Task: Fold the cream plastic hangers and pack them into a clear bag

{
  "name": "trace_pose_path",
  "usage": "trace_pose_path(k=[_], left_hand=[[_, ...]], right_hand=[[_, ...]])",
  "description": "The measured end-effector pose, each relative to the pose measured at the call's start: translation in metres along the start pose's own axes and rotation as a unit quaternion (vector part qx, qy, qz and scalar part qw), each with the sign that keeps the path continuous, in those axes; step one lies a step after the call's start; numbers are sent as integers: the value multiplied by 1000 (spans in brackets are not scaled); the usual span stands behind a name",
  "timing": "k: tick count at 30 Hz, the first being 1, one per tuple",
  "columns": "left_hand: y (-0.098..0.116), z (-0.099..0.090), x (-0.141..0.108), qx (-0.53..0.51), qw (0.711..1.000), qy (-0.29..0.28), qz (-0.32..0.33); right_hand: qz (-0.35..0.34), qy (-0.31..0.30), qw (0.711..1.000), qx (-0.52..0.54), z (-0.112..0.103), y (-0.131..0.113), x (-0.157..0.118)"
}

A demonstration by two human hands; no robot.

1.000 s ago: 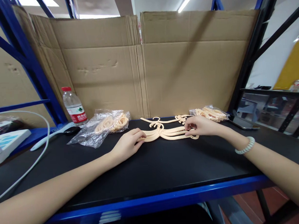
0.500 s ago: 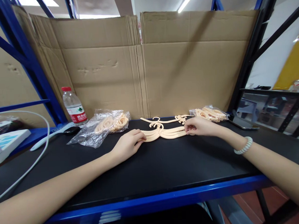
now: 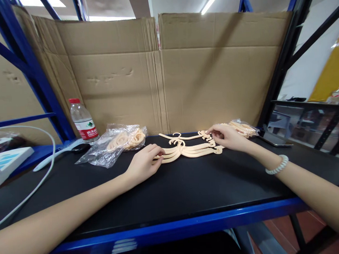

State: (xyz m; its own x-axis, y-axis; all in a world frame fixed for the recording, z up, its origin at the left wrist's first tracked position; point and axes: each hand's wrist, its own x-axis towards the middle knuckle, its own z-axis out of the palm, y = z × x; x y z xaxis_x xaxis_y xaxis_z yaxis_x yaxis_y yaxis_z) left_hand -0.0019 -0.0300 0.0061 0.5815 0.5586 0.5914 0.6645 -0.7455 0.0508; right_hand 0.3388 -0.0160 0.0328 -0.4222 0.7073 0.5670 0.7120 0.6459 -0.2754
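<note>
Several cream-coloured hangers (image 3: 197, 151) lie fanned together on the black tabletop, their hooks bunched at the middle. My left hand (image 3: 145, 163) is at their left end, its fingers curled over the tips, which it hides. Just above the right end, my right hand (image 3: 225, 135) hovers with thumb and fingers apart, holding nothing. Behind the group lies another cream hanger (image 3: 183, 137), its right end close to my right fingertips.
Clear plastic bags of cream pieces lie at the left (image 3: 123, 140) and right (image 3: 242, 128). A red-capped bottle (image 3: 85, 123), a brush (image 3: 57, 153) and a white cable are at the left. Cardboard (image 3: 226, 72) stands behind. A dark flat object (image 3: 276, 138) is at the right.
My right hand has let go of the hangers' right ends and moved up slightly, uncovering them. My left hand has shifted a little left, and the hangers' left arms reach slightly further left.
</note>
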Motion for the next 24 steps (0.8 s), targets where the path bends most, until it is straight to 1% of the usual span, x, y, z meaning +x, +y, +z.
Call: trace_pose_path(k=[3,6,8,11,19,24], left_hand=[[1,-1,1,-15,1000,22,3],[0,-1,2,-28,999,39,11],[0,-2,2,-24,999,37,14],[-1,-2,1,-16,999,27,18],[3,-4,2,-28,1000,8,5],[3,-5,2,-29,1000,3,1]], right_hand=[[6,11,1000,1,0,-1,0],[20,13,999,33,1,1,0],[27,24,998,55,1,4,0],[17,41,997,55,2,7,0],[-8,38,999,32,3,9,0],[-5,47,999,27,2,10,0]])
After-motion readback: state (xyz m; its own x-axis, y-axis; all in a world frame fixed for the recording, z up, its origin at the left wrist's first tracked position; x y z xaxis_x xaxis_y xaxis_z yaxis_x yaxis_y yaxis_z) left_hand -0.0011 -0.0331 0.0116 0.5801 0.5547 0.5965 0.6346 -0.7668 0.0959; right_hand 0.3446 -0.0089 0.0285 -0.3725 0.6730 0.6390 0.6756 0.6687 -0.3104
